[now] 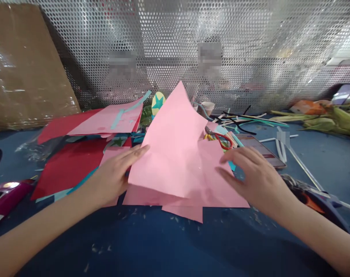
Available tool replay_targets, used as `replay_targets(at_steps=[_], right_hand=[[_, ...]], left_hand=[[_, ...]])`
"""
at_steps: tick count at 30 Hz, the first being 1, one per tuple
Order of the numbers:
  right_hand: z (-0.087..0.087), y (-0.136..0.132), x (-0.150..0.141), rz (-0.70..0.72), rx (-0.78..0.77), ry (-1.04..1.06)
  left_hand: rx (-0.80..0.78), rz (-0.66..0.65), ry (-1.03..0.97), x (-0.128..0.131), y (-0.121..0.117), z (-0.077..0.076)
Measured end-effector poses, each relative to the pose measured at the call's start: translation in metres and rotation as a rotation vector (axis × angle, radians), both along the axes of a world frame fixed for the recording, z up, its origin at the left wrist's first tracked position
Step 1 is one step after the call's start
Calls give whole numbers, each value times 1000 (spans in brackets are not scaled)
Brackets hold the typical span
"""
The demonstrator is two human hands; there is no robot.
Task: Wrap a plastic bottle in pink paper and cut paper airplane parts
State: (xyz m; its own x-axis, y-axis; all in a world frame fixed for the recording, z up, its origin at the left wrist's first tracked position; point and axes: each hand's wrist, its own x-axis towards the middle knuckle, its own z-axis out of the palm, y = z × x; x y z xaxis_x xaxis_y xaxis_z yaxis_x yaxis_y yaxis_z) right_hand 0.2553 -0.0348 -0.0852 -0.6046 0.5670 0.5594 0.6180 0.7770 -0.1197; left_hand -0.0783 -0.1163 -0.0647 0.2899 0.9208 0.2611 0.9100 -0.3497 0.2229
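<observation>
A sheet of pink paper [172,150] is raised and tilted in front of me, its top corner pointing up. My left hand [120,169] pinches its left edge, thumb on the near face and the other fingers hidden behind. More pink paper [221,188] lies flat on the table beneath it. My right hand [250,173] hovers over the right part of that flat paper, apart from the raised sheet, thumb and fingers spread with nothing between them. Just beyond that hand are red-handled scissors [225,140], partly covered by the paper.
Red paper [72,165] and another pink sheet [105,119] are piled left. A magenta tool [10,198] lies far left, a dark blue tool [316,200] by my right forearm. A phone [261,150], pipe cleaners [235,121] and corn husks [322,119] lie right; perforated metal [169,42] stands behind.
</observation>
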Motion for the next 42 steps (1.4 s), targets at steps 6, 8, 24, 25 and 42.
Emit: replay_targets(at_steps=[6,8,24,25,42], right_hand=[[-6,-44,-27,484,-185,-273],[-17,-45,-29,484,-58,-325],[30,-4,6,-107,-634,276],[26,2,5,-119,-634,259],[-33,46,3,-242,-376,303]], left_hand=[[151,16,12,1,11,16],[164,15,17,4,11,17],[-146,-230,-74,22,-2,-13],[-186,-189,-88,24,-5,-13],[-476,63,-278,35,-40,-7]])
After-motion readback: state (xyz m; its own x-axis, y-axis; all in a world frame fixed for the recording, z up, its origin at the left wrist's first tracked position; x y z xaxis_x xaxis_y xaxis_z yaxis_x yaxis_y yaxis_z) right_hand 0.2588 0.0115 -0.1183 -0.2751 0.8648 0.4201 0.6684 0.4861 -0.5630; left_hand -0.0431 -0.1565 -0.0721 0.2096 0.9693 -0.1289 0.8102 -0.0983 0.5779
